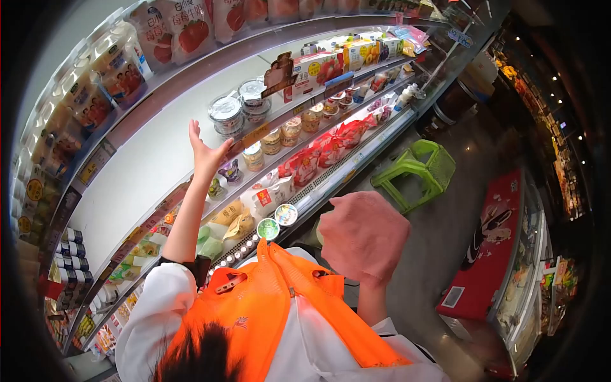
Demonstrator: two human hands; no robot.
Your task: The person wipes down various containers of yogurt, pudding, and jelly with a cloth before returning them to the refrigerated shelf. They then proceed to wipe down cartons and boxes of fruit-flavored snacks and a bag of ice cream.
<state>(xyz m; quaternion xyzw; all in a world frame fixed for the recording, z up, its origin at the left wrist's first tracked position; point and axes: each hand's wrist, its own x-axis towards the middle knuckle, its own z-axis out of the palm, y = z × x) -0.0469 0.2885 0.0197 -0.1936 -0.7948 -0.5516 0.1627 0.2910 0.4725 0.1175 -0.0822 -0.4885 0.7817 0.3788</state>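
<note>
My left hand [207,151] is raised in front of the chilled shelf, fingers spread, nothing in it. It is nearest to the stacked clear-lidded tubs [226,113] and the shelf's front rail [258,134]. A pink cloth [364,232] covers my right hand, out over the aisle; the fingers are hidden beneath the fabric. Below the left hand, small cups [253,156] and red packets [302,164] line the lower shelf. Two round-lidded cups [268,228] sit at the shelf's bottom front edge, close to my orange vest [254,305].
A green plastic stool [417,175] stands on the aisle floor to the right. Beyond it is a red-sided display case [487,242]. Milk packs [191,32] fill the top shelf, and fruit-printed boxes [363,52] stand farther along the shelf.
</note>
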